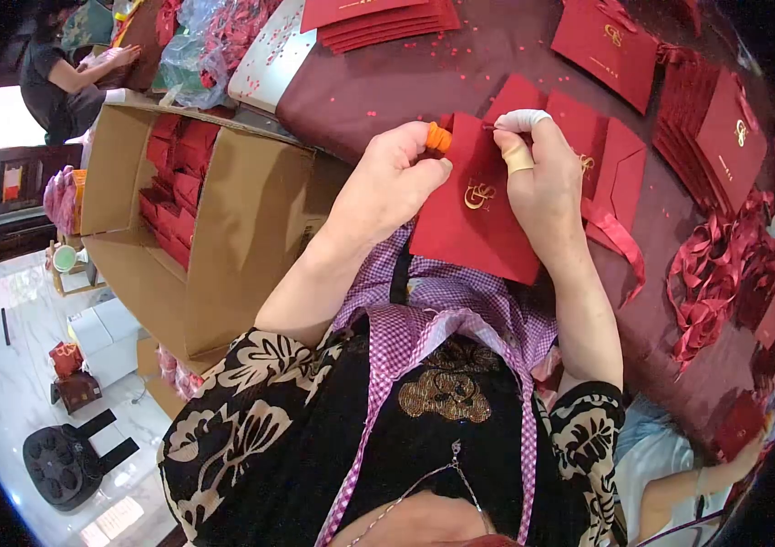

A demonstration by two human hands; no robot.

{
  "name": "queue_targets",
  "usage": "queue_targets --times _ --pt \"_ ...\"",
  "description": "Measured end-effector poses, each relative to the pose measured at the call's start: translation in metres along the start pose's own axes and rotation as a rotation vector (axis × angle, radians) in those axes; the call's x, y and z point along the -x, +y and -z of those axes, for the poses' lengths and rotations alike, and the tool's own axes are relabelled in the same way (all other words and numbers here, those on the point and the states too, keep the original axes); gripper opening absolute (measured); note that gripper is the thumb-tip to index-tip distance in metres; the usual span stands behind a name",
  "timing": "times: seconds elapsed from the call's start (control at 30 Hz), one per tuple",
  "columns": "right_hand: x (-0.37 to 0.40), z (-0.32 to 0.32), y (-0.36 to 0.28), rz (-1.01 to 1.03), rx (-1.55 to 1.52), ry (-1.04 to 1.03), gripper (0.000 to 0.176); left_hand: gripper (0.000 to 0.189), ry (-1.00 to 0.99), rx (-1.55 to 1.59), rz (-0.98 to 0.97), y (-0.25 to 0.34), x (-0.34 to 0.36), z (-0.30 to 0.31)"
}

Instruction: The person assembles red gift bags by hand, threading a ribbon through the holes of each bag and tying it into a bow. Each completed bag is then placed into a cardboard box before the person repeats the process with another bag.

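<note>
A red paper gift bag [487, 239] with a gold monogram stands before me at the table's near edge. My left hand [396, 173], with an orange ribbed cover on one finger, grips the bag's top left edge between thumb and fingers. My right hand [538, 169] wears a white wrap and a beige finger cover. Its thumb and index finger pinch a small bit of dark red ribbon [487, 127] at the bag's top edge. Behind lie more red bags [622, 169], and a loose red ribbon [620, 244] hangs beside my right wrist.
On the left, an open cardboard box [246, 219] holds several red bags. Stacked bags [715, 128] and a heap of ribbons [715, 273] lie right on the dark red tablecloth [351, 87]. One person [64, 82] sits far left; another person's arm [706, 483] shows lower right.
</note>
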State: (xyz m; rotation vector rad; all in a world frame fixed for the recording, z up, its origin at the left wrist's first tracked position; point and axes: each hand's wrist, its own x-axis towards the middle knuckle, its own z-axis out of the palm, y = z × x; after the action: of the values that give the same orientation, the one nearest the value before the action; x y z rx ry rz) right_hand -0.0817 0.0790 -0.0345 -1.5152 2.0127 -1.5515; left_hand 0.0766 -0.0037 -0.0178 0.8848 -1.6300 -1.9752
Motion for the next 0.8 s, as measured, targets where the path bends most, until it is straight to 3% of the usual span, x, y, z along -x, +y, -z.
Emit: queue_targets --times 0.1,0.27,0.37,0.8 --pt "0.000 0.000 -0.001 -0.013 -0.005 -0.006 0.009 0.020 -0.010 -0.085 0.005 -0.004 -0.001 0.003" --pt "0.000 0.001 -0.002 -0.062 -0.008 -0.014 0.009 0.028 -0.017 0.079 0.095 0.000 -0.002 0.003" --pt "-0.001 0.001 -0.001 -0.077 -0.015 -0.017 0.010 0.021 -0.006 0.138 0.091 -0.001 -0.001 0.001" --pt "-0.003 0.000 0.002 -0.144 -0.048 -0.048 0.010 0.024 0.009 0.128 0.103 0.010 0.002 -0.001"
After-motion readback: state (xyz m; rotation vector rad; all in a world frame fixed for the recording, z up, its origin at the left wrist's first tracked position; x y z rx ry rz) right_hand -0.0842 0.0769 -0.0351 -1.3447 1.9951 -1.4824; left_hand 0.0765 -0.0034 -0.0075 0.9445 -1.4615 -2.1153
